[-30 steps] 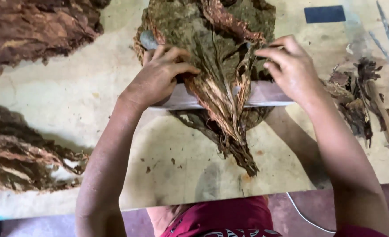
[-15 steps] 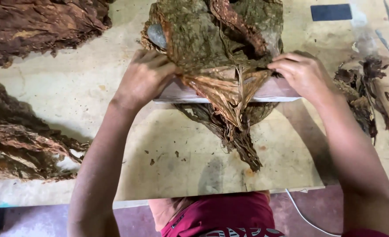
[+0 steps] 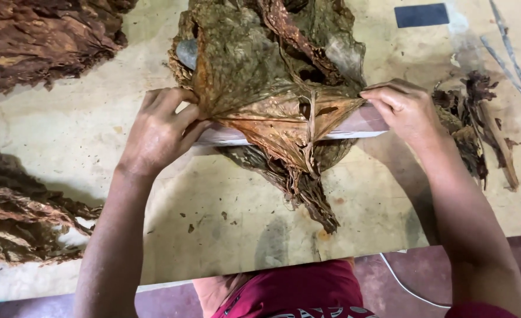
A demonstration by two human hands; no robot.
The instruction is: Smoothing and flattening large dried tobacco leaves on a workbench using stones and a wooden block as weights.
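Observation:
A pile of dried brown-green leaves (image 3: 260,65) lies over a pale flat board (image 3: 363,123) on the table (image 3: 66,153). The leaf stems hang down toward me in a dark pointed bunch (image 3: 310,194). My left hand (image 3: 160,129) presses the left edge of the top leaf against the board, fingers curled on it. At the right edge, my right hand (image 3: 404,109) pinches the same leaf and stretches it flat. Both hands pull the leaf apart sideways.
Heaps of dark brown dried leaves lie at the top left (image 3: 42,41) and at the left edge (image 3: 19,218). Stems and leaf scraps (image 3: 478,126) sit at the right. A dark rectangle (image 3: 422,15) lies at the top right. A white cable (image 3: 401,285) runs below the table edge.
Both hands have slid outward and up along the board, spreading the top leaf wider. The leaf now lies flatter across the board.

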